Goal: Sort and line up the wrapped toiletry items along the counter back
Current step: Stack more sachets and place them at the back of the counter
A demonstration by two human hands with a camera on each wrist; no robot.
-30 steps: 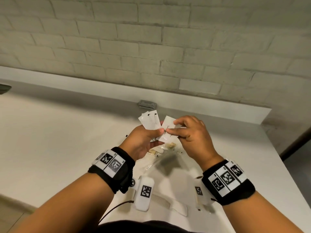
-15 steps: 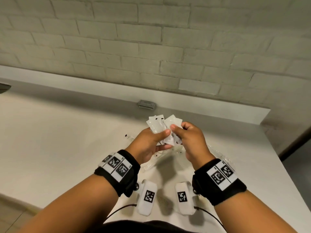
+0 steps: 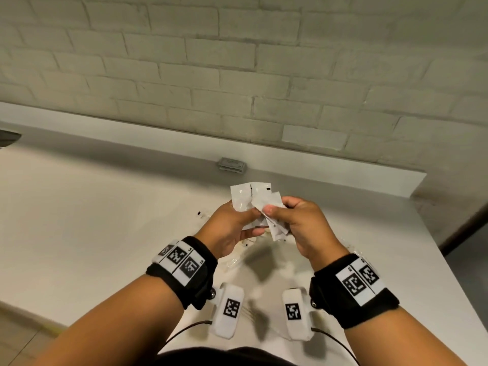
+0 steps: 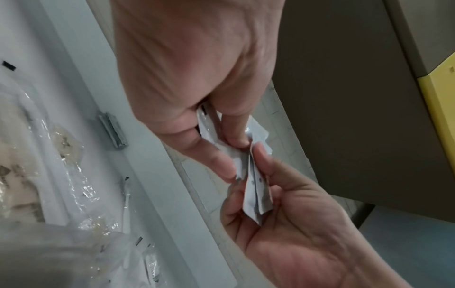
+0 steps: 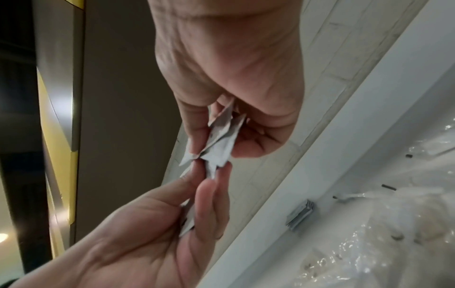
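Above the white counter (image 3: 105, 220), held up in front of the brick wall (image 3: 237, 75), both hands meet on a small fan of white sachets (image 3: 250, 199); the left hand (image 3: 232, 228) pinches the lower part of the bunch between thumb and curled fingers, so that two flat sachets stand up above its knuckles; the right hand (image 3: 298, 223) has its thumb and forefinger closed on a further few sachets (image 3: 274, 228) that overlap the first ones and hang down at a slant. In the left wrist view the same bunch (image 4: 253, 187) shows edge-on, with the left hand (image 4: 197, 68) gripping it from above and the right hand (image 4: 290, 224) gripping it from below, the fingertips of the two hands touching or nearly touching; the right wrist view gives the mirror of this, the right hand (image 5: 236, 68) above, the left hand (image 5: 152, 233) below, and the crumpled sachets (image 5: 219, 144) between them.

At the back of the counter, against the raised ledge (image 3: 317, 165), a small grey stack of packets (image 3: 232, 165) lies flat, well apart from the hands; below the hands a heap of clear plastic-wrapped items (image 3: 264, 260) lies on the counter, its contents too blurred to name, though pale yellowish shapes show through the wrap in the left wrist view (image 4: 37, 165); black wristbands with printed square markers sit on both wrists (image 3: 184, 268).
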